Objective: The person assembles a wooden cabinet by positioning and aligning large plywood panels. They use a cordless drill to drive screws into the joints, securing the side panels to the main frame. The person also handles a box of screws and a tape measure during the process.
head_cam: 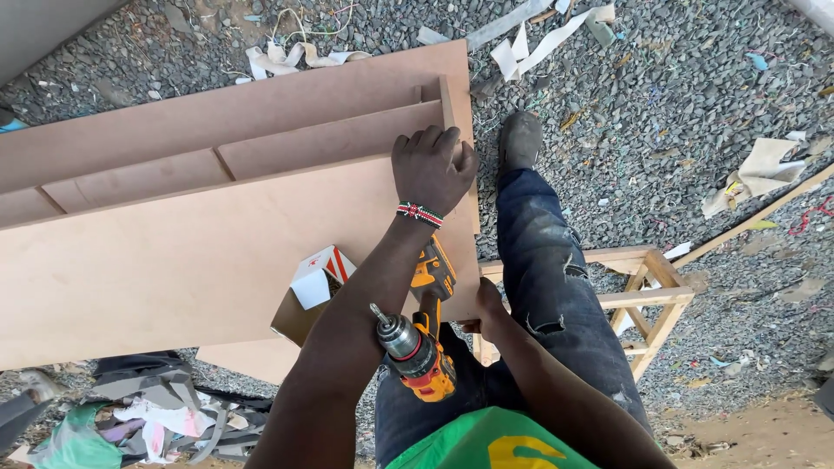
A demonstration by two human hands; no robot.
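A large brown fibreboard panel (174, 260) stands on edge in front of me, leaning against a shelved cabinet frame (261, 130) of the same board. My left hand (430, 165), with a beaded bracelet on the wrist, grips the panel's top right corner where it meets the frame. My right hand (486, 308) holds the panel's lower right edge. An orange and yellow cordless drill (417, 352) rests on my lap between my arms, its chuck pointing up and left; neither hand touches it.
A small open cardboard box (313, 287) sits beside my left forearm. A wooden stool frame (647, 291) stands under my right leg, whose dark shoe (519, 139) rests on gravel. Strips of edge tape (547, 39) and paper scraps litter the ground; rags (148, 417) lie lower left.
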